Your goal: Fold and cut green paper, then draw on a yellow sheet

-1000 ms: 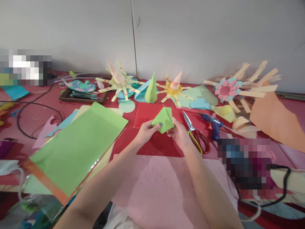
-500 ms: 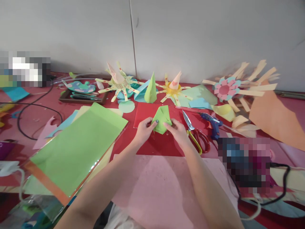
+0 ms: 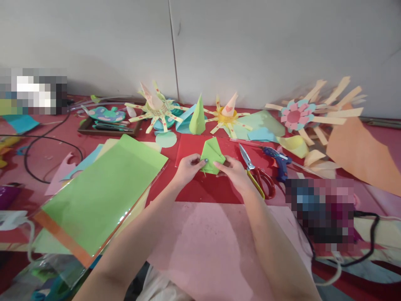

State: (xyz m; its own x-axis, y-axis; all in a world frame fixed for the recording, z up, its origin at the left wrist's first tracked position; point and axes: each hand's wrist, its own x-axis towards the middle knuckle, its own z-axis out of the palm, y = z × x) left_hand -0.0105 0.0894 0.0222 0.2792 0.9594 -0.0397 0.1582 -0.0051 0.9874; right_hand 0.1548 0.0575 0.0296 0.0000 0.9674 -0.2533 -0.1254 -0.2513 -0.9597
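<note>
A small folded piece of green paper (image 3: 211,151) is held between both hands above the red sheet (image 3: 188,144). My left hand (image 3: 190,167) pinches its left edge, thumb on top and fingers curled behind. On the other side, my right hand (image 3: 232,169) grips the lower right edge with its thumb on the front. The fingers behind the paper are partly hidden. Scissors (image 3: 255,171) with red and yellow handles lie just right of my right hand. A green paper cone (image 3: 198,117) stands beyond the folded piece.
Green sheets in a clear sleeve (image 3: 106,196) lie at left. A blue glue gun (image 3: 280,162) rests right of the scissors. Paper figures with strips (image 3: 228,115) and a pen tray (image 3: 109,130) line the back, near the wall. Pink paper (image 3: 203,246) lies in front.
The lower edge of the green paper has been folded up a little, and its outline is shorter at the bottom. Both hands keep hold and have barely moved.
</note>
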